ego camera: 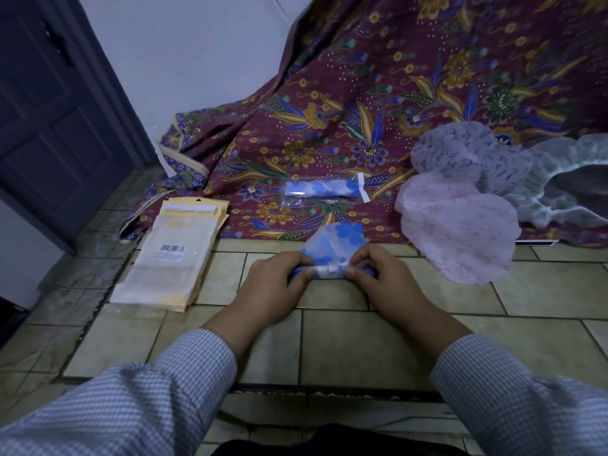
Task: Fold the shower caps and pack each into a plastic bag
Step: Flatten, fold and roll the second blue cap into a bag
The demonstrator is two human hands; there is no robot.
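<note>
Here, low on the tiled floor [329, 340], both hands work one blue-flowered shower cap [332, 246]. The left hand [273, 284] grips the left end of the cap's rolled edge, its fingers [297, 260] curled over the roll and the thumb tucked beneath. The right hand [388, 281] pinches the right end the same way, fingers bent down onto the roll. The rolled part lies with its long axis from 9 o'clock to 3 o'clock across the view, while the flat, unrolled part fans out toward 12 o'clock, its far edge touching the border of a patterned maroon cloth [394, 93].

On that cloth, at 12 o'clock from the hands, a packed bag [324, 189] lies with a rolled blue cap inside; its long axis also runs 9 to 3, and its white sealing flap is at the 3 o'clock end. At 9 o'clock from the hands sits a stack of empty plastic bags [174, 255] with a barcode label on top, long axis running roughly 12 to 6. At 2 o'clock, a pink shower cap [460, 232] lies spread half on the floor and half on the cloth, a lilac shower cap [460, 149] overlapping it beyond, and a pale green shower cap [566, 179] further toward 3 o'clock. Checked sleeves [164, 390] cover both forearms.
</note>
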